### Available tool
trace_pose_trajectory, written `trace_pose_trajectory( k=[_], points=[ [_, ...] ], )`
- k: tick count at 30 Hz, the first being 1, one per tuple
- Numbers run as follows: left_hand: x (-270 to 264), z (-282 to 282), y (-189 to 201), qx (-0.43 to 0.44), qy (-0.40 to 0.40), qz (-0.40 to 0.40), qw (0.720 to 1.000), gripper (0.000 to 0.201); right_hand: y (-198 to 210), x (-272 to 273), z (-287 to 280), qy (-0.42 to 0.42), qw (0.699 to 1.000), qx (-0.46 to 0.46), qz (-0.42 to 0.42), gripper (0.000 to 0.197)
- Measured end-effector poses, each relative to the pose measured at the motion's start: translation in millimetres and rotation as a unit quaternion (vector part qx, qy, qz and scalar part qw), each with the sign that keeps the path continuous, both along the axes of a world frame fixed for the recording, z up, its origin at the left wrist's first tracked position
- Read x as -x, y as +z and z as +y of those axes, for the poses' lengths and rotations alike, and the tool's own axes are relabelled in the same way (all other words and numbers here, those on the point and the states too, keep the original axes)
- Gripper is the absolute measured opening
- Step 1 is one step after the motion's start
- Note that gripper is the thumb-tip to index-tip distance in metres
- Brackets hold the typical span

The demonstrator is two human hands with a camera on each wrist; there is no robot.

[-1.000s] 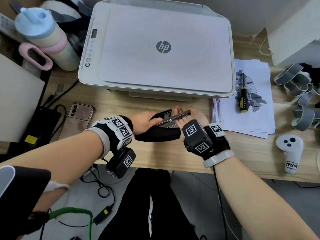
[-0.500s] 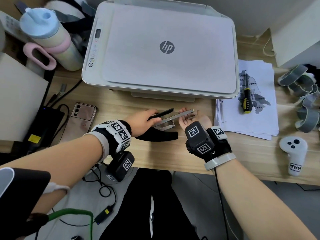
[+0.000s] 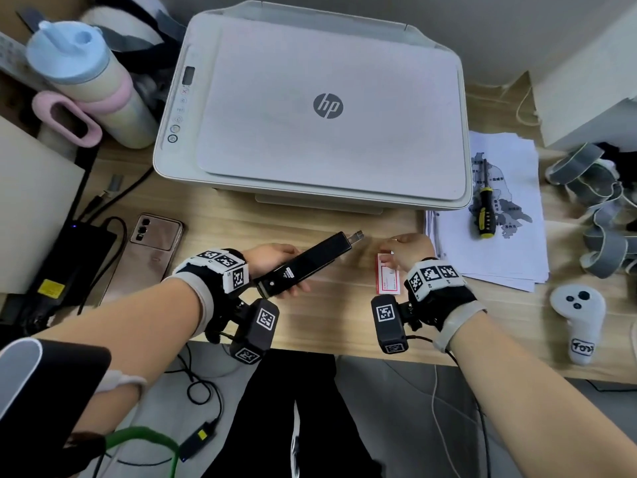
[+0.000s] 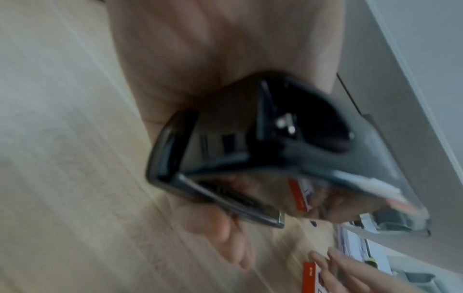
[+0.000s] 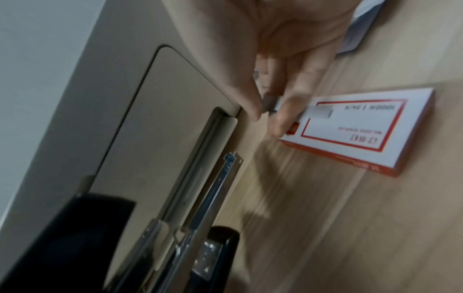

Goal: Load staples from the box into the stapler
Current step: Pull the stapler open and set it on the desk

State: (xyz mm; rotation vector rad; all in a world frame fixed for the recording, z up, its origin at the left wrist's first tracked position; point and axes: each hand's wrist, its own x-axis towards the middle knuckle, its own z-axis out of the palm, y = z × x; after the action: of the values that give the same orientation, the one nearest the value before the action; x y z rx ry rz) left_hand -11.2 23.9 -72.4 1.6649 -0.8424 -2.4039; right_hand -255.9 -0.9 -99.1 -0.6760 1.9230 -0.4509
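My left hand (image 3: 275, 267) grips a black stapler (image 3: 306, 263) by its rear end and holds it tilted above the wooden desk, its metal magazine tip (image 3: 356, 235) pointing to the far right. In the right wrist view the stapler is hinged open with its metal rail (image 5: 225, 188) bare. A white staple box with a red border (image 3: 387, 277) lies flat on the desk to the right. My right hand (image 3: 387, 251) is at the box's far end, where thumb and finger pinch a grey staple strip (image 5: 270, 103). The left wrist view is blurred and shows the stapler (image 4: 225, 148) in the palm.
A white printer (image 3: 327, 108) fills the desk behind the hands. A phone (image 3: 151, 250) lies to the left. On the right are a paper stack (image 3: 499, 263) with a screwdriver (image 3: 486, 215) on it and a white controller (image 3: 579, 319). A bottle (image 3: 89, 81) stands far left.
My right hand has left the stapler's magazine and moved right to the staple box. My left hand has lifted and turned the stapler so that it points to the far right.
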Motion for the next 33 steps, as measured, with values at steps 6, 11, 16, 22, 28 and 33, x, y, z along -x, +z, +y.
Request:
trace_pose_trajectory(
  k=[6, 11, 16, 22, 28, 33],
  points=[
    [-4.2, 1.2, -4.0, -0.04, 0.04, 0.011, 0.998, 0.038, 11.1, -0.5, 0.2, 0.005, 0.996, 0.048, 0.075, 0.027],
    [-6.0, -0.4, -2.8, -0.018, 0.039, -0.01, 0.999, 0.03, 42.3, -29.8, 8.6, 0.08, 0.995, 0.057, -0.035, 0.026],
    [-8.7, -0.3, -0.7, 0.066, -0.011, -0.062, 0.996, 0.025, 54.0, -61.5, 17.8, 0.155, 0.971, -0.04, -0.177, 0.054],
    [-12.9, -4.2, 1.4, 0.16, -0.057, -0.148, 0.974, 0.063, 56.5, -70.1, 19.3, 0.075, 0.97, 0.006, -0.229, 0.022],
    [-9.0, 1.7, 9.2, 0.274, -0.213, -0.134, 0.928, 0.038, 59.3, -85.1, 24.6, 0.025, 0.969, 0.031, -0.245, 0.017],
    [-8.0, 5.7, 9.0, 0.366, -0.193, -0.191, 0.89, 0.027, 63.1, -84.3, 27.0, 0.03, 0.969, 0.024, -0.245, 0.019]
  ],
)
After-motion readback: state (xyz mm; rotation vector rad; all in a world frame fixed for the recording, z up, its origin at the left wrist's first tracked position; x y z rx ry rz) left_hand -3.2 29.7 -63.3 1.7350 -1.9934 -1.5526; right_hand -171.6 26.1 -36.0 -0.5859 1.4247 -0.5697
